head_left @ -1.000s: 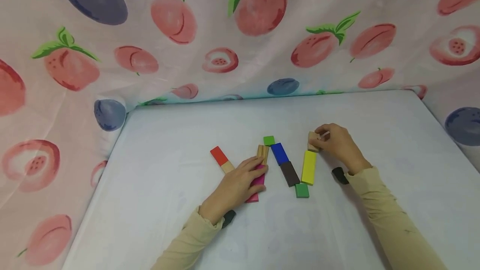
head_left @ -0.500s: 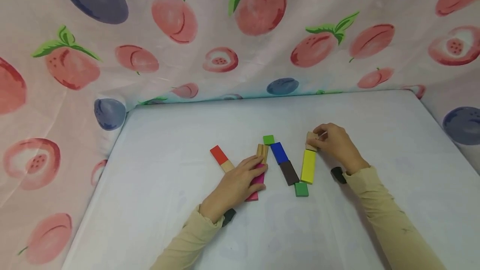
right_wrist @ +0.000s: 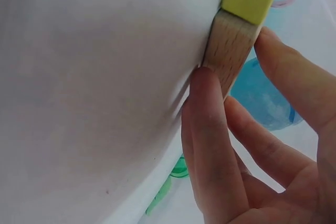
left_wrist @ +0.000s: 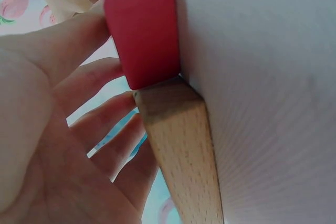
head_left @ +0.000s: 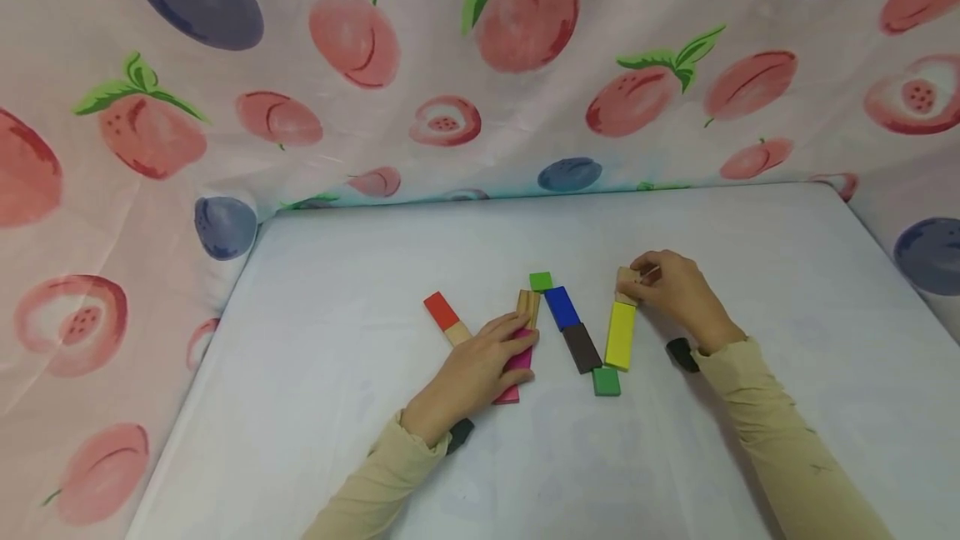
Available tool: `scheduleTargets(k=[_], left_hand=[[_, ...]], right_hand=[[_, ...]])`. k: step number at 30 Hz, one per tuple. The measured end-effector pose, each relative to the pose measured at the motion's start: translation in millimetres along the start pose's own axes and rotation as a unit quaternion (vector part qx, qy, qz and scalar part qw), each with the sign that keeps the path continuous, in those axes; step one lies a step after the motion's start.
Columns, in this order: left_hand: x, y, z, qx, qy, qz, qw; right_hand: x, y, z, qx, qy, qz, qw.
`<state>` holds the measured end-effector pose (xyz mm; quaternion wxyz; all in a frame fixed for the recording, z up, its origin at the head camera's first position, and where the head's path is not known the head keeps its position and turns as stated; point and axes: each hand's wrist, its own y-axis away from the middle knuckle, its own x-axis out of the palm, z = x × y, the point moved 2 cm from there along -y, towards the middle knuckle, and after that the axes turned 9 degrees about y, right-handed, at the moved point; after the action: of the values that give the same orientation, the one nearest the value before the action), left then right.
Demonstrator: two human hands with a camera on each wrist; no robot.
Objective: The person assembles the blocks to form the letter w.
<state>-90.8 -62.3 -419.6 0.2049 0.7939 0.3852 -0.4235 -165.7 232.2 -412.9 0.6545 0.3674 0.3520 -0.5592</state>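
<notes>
At the right end of a zigzag line of blocks, my right hand [head_left: 675, 294] pinches a plain wooden block [right_wrist: 228, 45] between thumb and fingers. That block lies end to end with a yellow block [head_left: 620, 336]. My left hand [head_left: 467, 375] rests over the left part of the line, its fingers extended across a magenta block [head_left: 523, 352] and a striped wooden block [head_left: 528, 303]. A pink block [head_left: 509, 395] shows below its thumb. The left wrist view has a red-pink block [left_wrist: 143, 35] meeting a wooden block [left_wrist: 184, 150] beside the spread fingers.
A red block [head_left: 441, 310] and a pale wooden block [head_left: 457, 333] slant at the left, partly under the hand. Between the hands lie light green [head_left: 541, 282], blue [head_left: 562, 308], dark brown [head_left: 582, 348] and green [head_left: 607, 382] blocks. Fruit-print cloth [head_left: 420, 40] hangs behind the white table [head_left: 337, 257].
The hands and blocks keep nearly the same places; the whole head view shifts slightly. The right hand keeps its pinch on the plain wooden block.
</notes>
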Motion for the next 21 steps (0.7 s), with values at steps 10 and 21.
scheduleTargets(k=[10, 21], left_hand=[[1.1, -1.1, -0.7, 0.0, -0.006, 0.003, 1.0], [2.6, -1.4, 0.5, 0.003, -0.008, 0.0, 1.0]], right_hand=[[-1.5, 1.2, 0.3, 0.004, 0.007, 0.008, 0.9999], [0.7, 2.2, -2.7, 0.011, 0.005, 0.001, 0.9999]])
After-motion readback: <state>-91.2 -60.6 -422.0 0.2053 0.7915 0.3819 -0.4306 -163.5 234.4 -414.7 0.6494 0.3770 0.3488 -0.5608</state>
